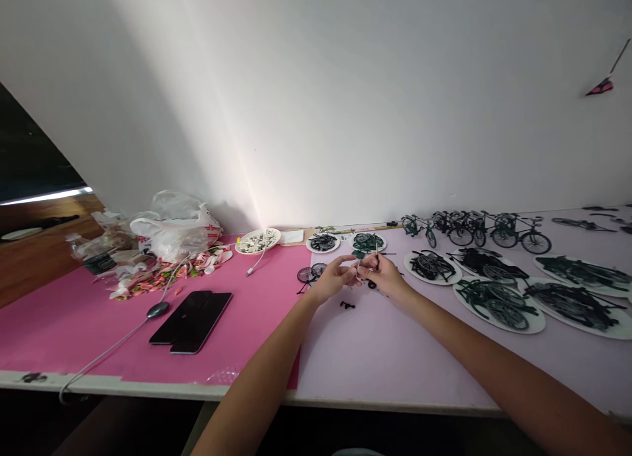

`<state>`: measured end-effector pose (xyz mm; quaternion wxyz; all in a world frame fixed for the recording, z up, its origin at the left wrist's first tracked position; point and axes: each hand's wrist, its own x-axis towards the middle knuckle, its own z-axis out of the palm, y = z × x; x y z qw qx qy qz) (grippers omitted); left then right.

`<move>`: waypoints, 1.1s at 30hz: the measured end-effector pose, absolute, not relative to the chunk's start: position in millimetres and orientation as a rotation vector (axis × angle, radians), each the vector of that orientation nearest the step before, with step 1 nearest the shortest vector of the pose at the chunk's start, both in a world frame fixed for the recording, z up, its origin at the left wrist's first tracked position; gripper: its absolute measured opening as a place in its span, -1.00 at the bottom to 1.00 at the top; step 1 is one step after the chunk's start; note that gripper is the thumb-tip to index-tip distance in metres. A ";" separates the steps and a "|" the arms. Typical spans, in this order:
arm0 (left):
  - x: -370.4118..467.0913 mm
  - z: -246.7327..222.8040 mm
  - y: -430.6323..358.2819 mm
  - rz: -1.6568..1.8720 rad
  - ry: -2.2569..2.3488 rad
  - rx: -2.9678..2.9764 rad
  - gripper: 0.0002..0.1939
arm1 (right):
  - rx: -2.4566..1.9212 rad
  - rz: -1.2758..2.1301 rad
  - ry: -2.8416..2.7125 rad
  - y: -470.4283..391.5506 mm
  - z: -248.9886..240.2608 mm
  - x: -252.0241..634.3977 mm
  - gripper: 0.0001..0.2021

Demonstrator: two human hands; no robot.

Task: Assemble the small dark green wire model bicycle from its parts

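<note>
My left hand (pixel 338 278) and my right hand (pixel 384 276) meet above the lilac surface, fingertips pinched close together. Between them rises a small dark green part (pixel 359 253), its exact kind too small to make out. A thin, stick-like tool (pixel 376 249) points up from my right fingers. Below my hands lie a small black part (pixel 347 305) and a little black ring-shaped piece (pixel 371 285). Left of my left hand is a partly assembled miniature bicycle (pixel 309 275), with wheels and frame showing.
Plates of black parts (pixel 323 243) and green parts (pixel 367 241) stand behind my hands. Finished model bicycles (pixel 521 235) line the wall, near more loaded plates (pixel 500 304). On the pink side are a phone-like black device (pixel 202 321), a mouse-like object (pixel 158 310) and plastic bags (pixel 178 229).
</note>
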<state>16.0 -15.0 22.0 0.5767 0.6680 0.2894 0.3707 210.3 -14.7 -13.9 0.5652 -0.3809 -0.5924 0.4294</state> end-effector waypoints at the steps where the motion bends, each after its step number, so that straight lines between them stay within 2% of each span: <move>1: 15.3 23.9 -13.6 0.879 0.719 1.594 -0.26 | -0.908 0.992 -1.390 -14.2 -14.0 210.5 -0.41; 6: -3.5 38.0 -3.3 0.983 1.201 2.012 -0.56 | -1.030 0.790 -1.476 -16.1 -14.6 209.2 -0.53; 9: -20.4 43.7 3.1 0.837 1.620 2.278 -0.68 | -1.107 0.672 -1.579 -21.3 -13.0 207.1 -0.59; 12: -31.6 43.4 7.3 0.574 1.886 2.322 -0.59 | -1.123 0.635 -1.682 -27.5 -9.4 205.1 -0.63; 15: -36.2 40.1 8.9 0.397 2.024 2.398 -0.41 | -1.107 0.603 -1.741 -32.0 -5.5 203.8 -0.64; 18: -37.8 37.8 9.9 0.305 2.012 2.413 -0.33 | -1.088 0.583 -1.749 -33.6 -3.2 203.4 -0.66; 21: -37.6 37.2 10.8 0.356 1.954 2.374 -0.33 | -1.099 0.575 -1.755 -33.5 -2.9 203.4 -0.66; 27: -32.0 33.0 12.4 0.628 1.785 2.255 -0.47 | -1.121 0.597 -1.750 -34.1 -4.6 202.1 -0.65; 33: -25.1 32.2 11.8 0.970 1.403 1.970 -0.35 | -1.127 0.592 -1.662 -26.6 -10.0 203.6 -0.64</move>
